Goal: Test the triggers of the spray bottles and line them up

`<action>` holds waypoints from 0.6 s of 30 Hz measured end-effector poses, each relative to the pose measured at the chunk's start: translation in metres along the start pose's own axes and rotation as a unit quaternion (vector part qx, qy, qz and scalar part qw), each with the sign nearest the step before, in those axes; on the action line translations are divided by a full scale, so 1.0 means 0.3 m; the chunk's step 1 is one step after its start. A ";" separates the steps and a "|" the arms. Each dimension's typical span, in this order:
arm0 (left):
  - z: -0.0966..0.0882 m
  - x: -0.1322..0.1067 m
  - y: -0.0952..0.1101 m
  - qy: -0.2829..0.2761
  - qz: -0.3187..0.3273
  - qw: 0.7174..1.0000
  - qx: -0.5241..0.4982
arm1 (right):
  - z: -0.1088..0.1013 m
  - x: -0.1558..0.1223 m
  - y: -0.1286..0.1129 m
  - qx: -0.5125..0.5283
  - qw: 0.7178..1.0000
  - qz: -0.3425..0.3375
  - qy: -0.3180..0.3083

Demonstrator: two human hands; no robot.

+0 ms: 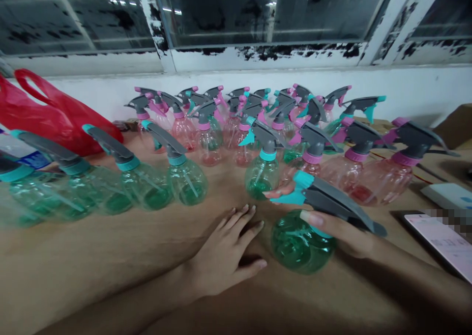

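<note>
A green spray bottle [300, 251] is in the right hand [346, 234], its round body tilted below the grip and its head slanting above it. The right-hand grip is closed around the neck: the thumb lies across the turquoise collar on the near side, and a fingertip shows behind the turquoise trigger [289, 197]. The grey lever [342, 202] runs back over the grip toward the right. Whether the base touches the table is unclear.

Just left of that grip, the left hand [224, 256] lies palm down on the table [129, 261], its fingers extended and slightly parted, holding nothing and near the bottle.

Beyond the right-hand grip, slightly left, an upright green bottle [262, 178] stands near the fingertips; directly beyond and to the right are pink bottles [379, 178] with grey heads. Farther past the grip, a crowd of pink and green bottles [210, 146] reaches toward the wall [106, 87]. Well to the left runs a row of green bottles [188, 182], with a red plastic bag [77, 114] behind it. To the right of the grip lie a phone [435, 237] and a white box [448, 197], with a brown box [455, 126] farther back. Windows [221, 15] line the wall's upper part.
</note>
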State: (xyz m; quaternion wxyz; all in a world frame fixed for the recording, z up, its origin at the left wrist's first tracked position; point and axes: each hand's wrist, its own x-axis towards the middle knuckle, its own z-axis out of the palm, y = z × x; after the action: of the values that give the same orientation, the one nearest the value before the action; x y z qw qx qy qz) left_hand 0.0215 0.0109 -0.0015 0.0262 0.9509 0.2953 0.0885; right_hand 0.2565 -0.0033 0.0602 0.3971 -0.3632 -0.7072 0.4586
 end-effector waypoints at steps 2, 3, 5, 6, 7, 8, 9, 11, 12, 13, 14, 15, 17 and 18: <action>-0.001 -0.001 0.000 0.001 0.000 1.000 0.001 | 0.004 -0.002 -0.012 0.035 0.999 0.031 -0.010; -0.001 -0.002 0.000 0.000 0.000 1.000 0.002 | 0.006 -0.002 -0.017 0.050 0.998 0.042 -0.010; -0.001 -0.002 0.000 0.000 0.000 1.000 -0.001 | 0.010 -0.003 -0.020 0.057 0.997 0.043 0.013; -0.001 -0.003 0.000 0.002 0.001 1.000 -0.003 | 0.010 -0.004 -0.017 0.056 0.997 0.044 0.029; 0.000 -0.003 0.000 0.004 0.001 1.000 -0.005 | 0.009 -0.006 -0.013 0.051 0.997 0.044 0.046; 0.000 -0.003 0.000 0.004 0.002 1.000 -0.005 | 0.007 -0.009 -0.006 0.043 0.997 0.037 0.060; 0.001 -0.002 0.000 0.002 0.002 1.000 -0.003 | 0.004 -0.012 0.000 0.031 0.997 0.026 0.069; 0.003 -0.002 0.000 -0.004 0.000 1.000 0.002 | -0.001 -0.017 0.007 -0.006 0.996 0.005 0.086; 0.004 -0.002 0.000 -0.006 -0.001 1.000 0.006 | -0.003 -0.019 0.008 -0.021 0.995 0.003 0.094; 0.005 -0.002 -0.001 -0.009 -0.002 1.000 0.008 | -0.003 -0.020 0.006 -0.027 0.994 0.008 0.101; 0.006 -0.002 -0.001 -0.009 -0.002 1.000 0.010 | -0.001 -0.021 0.004 -0.025 0.994 0.017 0.106; 0.007 -0.002 -0.002 -0.010 -0.003 1.000 0.011 | 0.001 -0.020 0.002 -0.017 0.994 0.024 0.106; 0.007 -0.003 -0.002 -0.008 -0.002 1.000 0.013 | 0.008 -0.016 -0.001 0.004 0.996 0.013 0.084; 0.008 -0.003 -0.003 -0.006 -0.001 1.000 0.014 | 0.012 -0.013 -0.002 0.008 0.998 0.001 0.069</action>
State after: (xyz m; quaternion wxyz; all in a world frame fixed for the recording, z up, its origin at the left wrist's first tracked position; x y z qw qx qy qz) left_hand 0.0207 0.0110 -0.0040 0.0147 0.9514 0.2971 0.0790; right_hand 0.2550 -0.0081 0.0589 0.4478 -0.3914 -0.6739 0.4384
